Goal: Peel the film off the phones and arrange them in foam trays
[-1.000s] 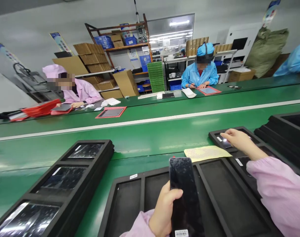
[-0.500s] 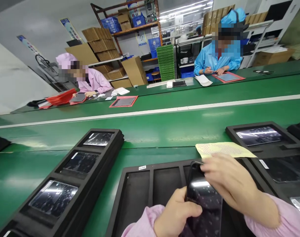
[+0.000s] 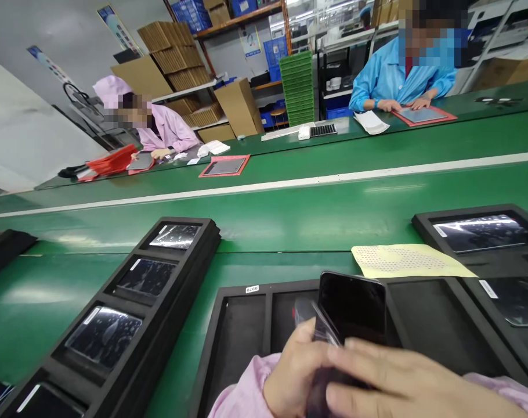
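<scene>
Both my hands hold a black phone at the bottom middle, tilted up over an empty black foam tray. My left hand grips its lower left edge, thumb against a thin dark strip beside the phone. Across the lower end lies my right hand, fingers closed over it. A yellow dotted sheet lies just beyond the tray. Black trays with phones in their slots stand at left and at right.
A green conveyor belt with a white stripe runs across. On its far side sit a person in pink and a person in blue, each at a red-rimmed mat. Cardboard boxes, shelves and green crates stand behind them.
My right hand came back from the right tray and closed over the phone's lower end. The phone has tilted up and turned. The view dropped and shifted left.
</scene>
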`<state>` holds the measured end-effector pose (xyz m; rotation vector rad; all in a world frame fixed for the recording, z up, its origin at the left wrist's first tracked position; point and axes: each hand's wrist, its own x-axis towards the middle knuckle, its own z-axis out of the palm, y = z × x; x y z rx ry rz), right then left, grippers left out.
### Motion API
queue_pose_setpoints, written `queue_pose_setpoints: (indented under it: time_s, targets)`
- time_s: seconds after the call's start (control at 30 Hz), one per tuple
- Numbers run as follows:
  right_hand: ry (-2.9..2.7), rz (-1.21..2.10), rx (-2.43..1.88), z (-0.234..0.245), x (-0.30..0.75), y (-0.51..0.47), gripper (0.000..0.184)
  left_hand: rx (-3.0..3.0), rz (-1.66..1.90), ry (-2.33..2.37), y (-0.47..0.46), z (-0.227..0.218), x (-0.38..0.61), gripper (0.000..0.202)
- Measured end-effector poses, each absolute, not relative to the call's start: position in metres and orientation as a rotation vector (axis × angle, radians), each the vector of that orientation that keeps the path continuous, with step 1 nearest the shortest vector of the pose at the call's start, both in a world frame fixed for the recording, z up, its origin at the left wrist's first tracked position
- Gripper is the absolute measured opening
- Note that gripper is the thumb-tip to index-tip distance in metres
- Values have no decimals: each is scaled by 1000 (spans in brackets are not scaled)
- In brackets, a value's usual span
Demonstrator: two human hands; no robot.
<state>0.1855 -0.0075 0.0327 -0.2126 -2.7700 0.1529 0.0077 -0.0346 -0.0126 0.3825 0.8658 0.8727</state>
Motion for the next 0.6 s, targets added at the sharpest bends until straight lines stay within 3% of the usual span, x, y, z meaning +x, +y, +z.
queue_pose_setpoints:
  time_s: [0.17, 0.6]
  targets:
    - [-2456, 188, -660, 1, 191, -1, 22, 217, 932, 850, -29, -15, 16, 31]
    - [-2172, 278, -1035, -30, 178, 22, 30, 39, 899, 785, -25, -20, 22, 22]
